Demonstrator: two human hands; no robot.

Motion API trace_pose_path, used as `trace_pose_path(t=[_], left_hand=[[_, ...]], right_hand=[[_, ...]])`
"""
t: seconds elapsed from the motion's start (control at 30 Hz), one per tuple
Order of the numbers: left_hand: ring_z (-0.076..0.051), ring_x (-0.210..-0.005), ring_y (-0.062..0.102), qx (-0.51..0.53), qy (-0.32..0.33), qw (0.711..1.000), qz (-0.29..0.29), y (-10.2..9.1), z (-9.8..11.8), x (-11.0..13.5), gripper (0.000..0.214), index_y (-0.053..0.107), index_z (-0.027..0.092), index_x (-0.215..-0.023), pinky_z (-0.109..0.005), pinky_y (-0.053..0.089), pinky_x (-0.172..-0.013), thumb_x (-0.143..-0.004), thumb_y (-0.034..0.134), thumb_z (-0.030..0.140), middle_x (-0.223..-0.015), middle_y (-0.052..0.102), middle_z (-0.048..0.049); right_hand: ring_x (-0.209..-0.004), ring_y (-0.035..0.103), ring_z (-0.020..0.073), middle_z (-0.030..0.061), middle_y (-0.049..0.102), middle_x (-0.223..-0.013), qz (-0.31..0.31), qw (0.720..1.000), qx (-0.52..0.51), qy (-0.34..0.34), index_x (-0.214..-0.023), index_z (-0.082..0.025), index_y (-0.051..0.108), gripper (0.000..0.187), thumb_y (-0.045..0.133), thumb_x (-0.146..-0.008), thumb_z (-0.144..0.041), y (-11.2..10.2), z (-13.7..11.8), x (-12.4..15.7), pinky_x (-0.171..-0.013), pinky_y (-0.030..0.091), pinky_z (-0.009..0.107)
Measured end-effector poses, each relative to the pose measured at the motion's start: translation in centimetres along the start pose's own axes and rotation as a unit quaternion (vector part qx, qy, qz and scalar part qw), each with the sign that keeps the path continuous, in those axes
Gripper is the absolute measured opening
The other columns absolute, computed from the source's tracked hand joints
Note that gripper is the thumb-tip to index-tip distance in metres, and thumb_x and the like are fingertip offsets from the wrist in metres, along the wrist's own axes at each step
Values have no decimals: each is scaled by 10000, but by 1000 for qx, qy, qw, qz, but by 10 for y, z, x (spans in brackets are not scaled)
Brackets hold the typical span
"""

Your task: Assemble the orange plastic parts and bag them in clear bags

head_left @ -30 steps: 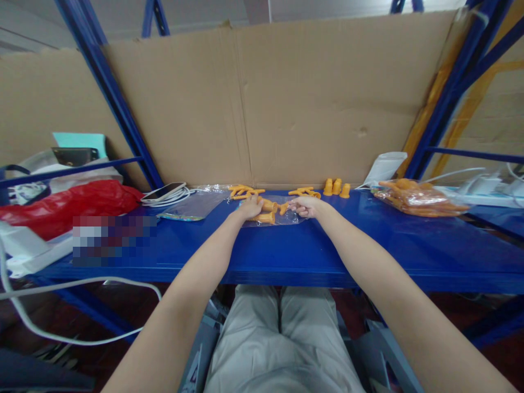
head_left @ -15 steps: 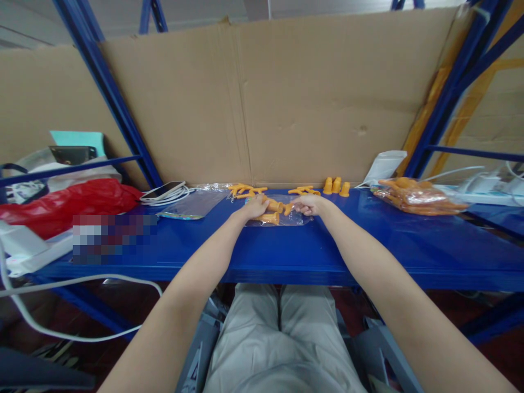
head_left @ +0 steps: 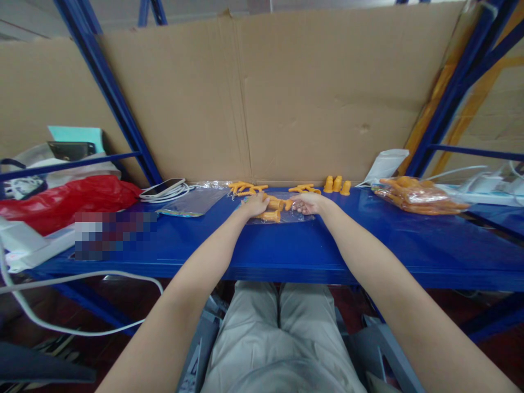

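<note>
A clear plastic bag (head_left: 301, 216) lies flat on the blue tabletop between my hands, with several orange plastic pieces on or in it. My left hand (head_left: 256, 205) is closed at the bag's left side, its fingers over an orange cup-shaped piece (head_left: 275, 204). Below that, another orange cup-shaped piece (head_left: 271, 216) lies on its side. My right hand (head_left: 307, 204) is at the bag's right part with its fingers curled. A small orange piece (head_left: 289, 204) sits right at those fingertips; whether they grip it or the film is unclear.
Orange branched pieces (head_left: 245, 188) and more orange parts (head_left: 303, 189) lie behind my hands. Three orange cups (head_left: 337, 184) stand near the cardboard wall (head_left: 303, 98). A filled bag of orange parts (head_left: 417, 196) is at right; a flat plastic packet (head_left: 196, 201), phone (head_left: 165, 188) and red bag (head_left: 73, 202) at left.
My right fingers have shifted slightly and curled a little beside the small orange piece. The left hand stays in place over the orange pieces. The view has tilted slightly.
</note>
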State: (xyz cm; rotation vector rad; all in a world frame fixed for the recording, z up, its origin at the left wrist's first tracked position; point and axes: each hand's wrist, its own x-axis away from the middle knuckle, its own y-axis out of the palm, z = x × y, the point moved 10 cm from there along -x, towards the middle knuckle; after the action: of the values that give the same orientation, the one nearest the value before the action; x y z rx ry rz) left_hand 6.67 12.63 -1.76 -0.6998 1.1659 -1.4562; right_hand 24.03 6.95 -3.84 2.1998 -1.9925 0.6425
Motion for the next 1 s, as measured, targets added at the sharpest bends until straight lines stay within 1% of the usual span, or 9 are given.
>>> trace_pose_path(t=[0.17,0.27,0.43,0.5,0.6,0.77,0.83,0.93,1.0], left_hand=[[-263,-1442,311,-19,34,999,-19,4,6,-3,558,398,146,-1437,-363,235,-1160,-952,349,416,-1550,350,-153],[-275,-1468,245,-28,31,999,-18,3,5,-3,586,362,176,-1470,-398,212,-1170,-951,328,446,-1581,292,-130],[-319,-1485,157,-32,6,999,-15,0,5,4,614,326,230,-1497,-487,204,-1164,-945,305,498,-1617,190,-114],[-322,-1485,155,-31,3,999,-15,0,5,6,617,322,234,-1499,-492,200,-1166,-943,306,501,-1621,174,-111],[-315,-1486,157,-20,7,1000,-13,0,5,5,632,323,219,-1496,-482,188,-1173,-936,317,512,-1619,180,-118],[-266,-1490,161,13,71,997,-32,4,16,4,619,334,188,-1483,-412,175,-1184,-928,344,463,-1602,235,-123],[-260,-1490,157,19,81,996,-38,4,18,5,620,340,172,-1477,-404,170,-1185,-927,342,460,-1601,233,-129],[-268,-1487,168,22,75,996,-36,4,18,6,620,346,168,-1472,-414,181,-1182,-925,344,461,-1599,236,-133],[-273,-1484,179,23,73,997,-32,5,17,4,609,353,175,-1467,-425,186,-1180,-923,351,449,-1592,257,-130]], right_hand=[[-429,559,95,-3,593,-494,-21,998,-40,-47,-830,-147,605,121,605,-911,-238,9,-10,-2,-433,461,156],[-410,542,98,-23,562,-461,-2,991,-93,-93,-812,-146,578,99,619,-896,-178,11,-19,-3,-463,494,186],[-418,516,75,-40,540,-467,41,969,-175,-172,-746,-149,530,171,594,-898,-103,10,-30,-3,-483,469,169],[-423,507,73,-42,540,-480,49,967,-185,-170,-747,-153,526,171,582,-895,-87,10,-29,-4,-496,466,174],[-427,495,84,-49,521,-483,48,971,-186,-140,-751,-168,510,181,518,-891,-54,7,-26,-5,-519,477,198],[-431,487,103,-32,503,-475,-21,982,-170,-73,-711,-182,488,205,454,-893,-95,13,-22,-4,-532,493,232],[-439,500,107,-20,515,-480,-34,980,-177,-79,-711,-180,488,215,442,-902,-94,14,-24,-3,-534,497,231],[-471,549,115,4,569,-517,-47,975,-190,-104,-748,-169,505,213,429,-920,-71,17,-27,-1,-547,511,224],[-479,567,110,8,591,-530,-57,974,-192,-104,-778,-161,518,211,421,-939,-66,21,-24,0,-564,521,215]])
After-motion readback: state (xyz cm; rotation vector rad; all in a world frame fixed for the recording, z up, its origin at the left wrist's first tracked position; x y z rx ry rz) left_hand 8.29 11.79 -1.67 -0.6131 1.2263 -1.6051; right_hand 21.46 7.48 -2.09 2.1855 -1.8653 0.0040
